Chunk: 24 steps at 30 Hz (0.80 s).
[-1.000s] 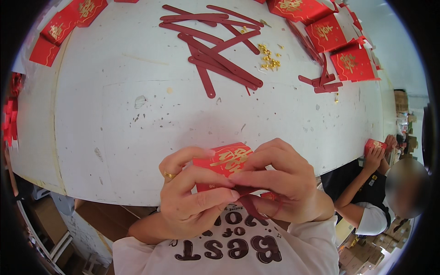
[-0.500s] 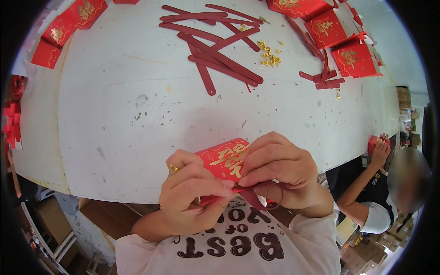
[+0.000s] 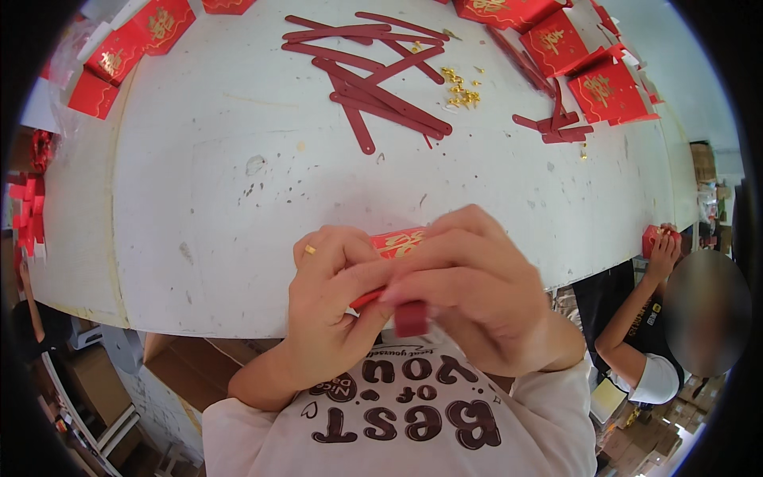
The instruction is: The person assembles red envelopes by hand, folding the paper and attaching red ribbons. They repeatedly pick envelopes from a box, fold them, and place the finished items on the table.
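Observation:
Just over the table's near edge, a small red paper box (image 3: 397, 238) with gold lettering is held between my hands, which cover most of it. My left hand (image 3: 327, 298), with a gold ring, is closed on the box's left side, thumb and fingers pinching its edge. My right hand (image 3: 489, 290) is closed over the right side, fingertips meeting the left ones. A dark red strap (image 3: 411, 319) sticks out curled below the right fingers. Whether the strap is joined to the box is hidden.
Loose dark red straps (image 3: 389, 102) lie crossed on the white table (image 3: 238, 215), beside gold fasteners (image 3: 464, 97). Red boxes stand at far right (image 3: 606, 94) and far left (image 3: 164, 30). At right a co-worker's hand (image 3: 664, 253) holds a red box. An open carton (image 3: 187, 370) sits below.
The box has tilted, showing less of its lettered face. My right hand has shifted over it, and the strap's loop now shows as a short curled end. The view has moved slightly.

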Tool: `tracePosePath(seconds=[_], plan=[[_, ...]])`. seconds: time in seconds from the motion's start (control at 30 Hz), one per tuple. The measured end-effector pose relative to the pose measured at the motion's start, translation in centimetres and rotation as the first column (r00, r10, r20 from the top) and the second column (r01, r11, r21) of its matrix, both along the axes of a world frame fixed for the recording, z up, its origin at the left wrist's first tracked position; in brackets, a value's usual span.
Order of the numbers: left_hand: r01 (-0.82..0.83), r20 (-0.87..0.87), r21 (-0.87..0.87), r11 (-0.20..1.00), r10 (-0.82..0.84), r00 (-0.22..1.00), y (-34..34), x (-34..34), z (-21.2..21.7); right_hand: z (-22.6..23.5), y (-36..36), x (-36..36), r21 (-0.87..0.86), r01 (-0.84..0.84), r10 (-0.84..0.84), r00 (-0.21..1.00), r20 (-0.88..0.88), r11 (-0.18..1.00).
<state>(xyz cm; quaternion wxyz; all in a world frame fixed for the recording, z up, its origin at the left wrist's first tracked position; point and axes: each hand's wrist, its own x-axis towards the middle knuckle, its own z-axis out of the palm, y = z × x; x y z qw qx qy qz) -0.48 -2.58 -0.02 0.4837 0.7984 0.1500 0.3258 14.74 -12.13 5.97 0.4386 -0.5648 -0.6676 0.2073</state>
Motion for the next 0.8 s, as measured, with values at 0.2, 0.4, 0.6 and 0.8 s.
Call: tracePosePath(seconds=[0.2, 0.4, 0.6, 0.8], plan=[[0.040, 0.004, -0.088, 0.995, -0.039, 0.999, -0.2, -0.4, -0.2, -0.2, -0.8, -0.1, -0.093, 0.125, -0.140, 0.976, -0.169, 0.988], [0.094, 0.013, -0.121, 0.988, -0.094, 0.996, -0.1, 0.0, -0.1, -1.2, -2.1, 0.5, -0.123, 0.123, -0.130, 0.990, -0.054, 0.985], [0.128, 0.051, -0.185, 0.974, -0.121, 0.991, 0.3, -0.2, -0.5, -1.5, -2.0, 0.2, -0.094, 0.172, -0.178, 0.982, -0.059, 0.981], [0.114, 0.079, -0.235, 0.965, -0.098, 0.992, 0.5, 0.0, 0.0, -1.9, -2.0, 0.0, -0.047, 0.159, -0.160, 0.987, -0.025, 0.986]])
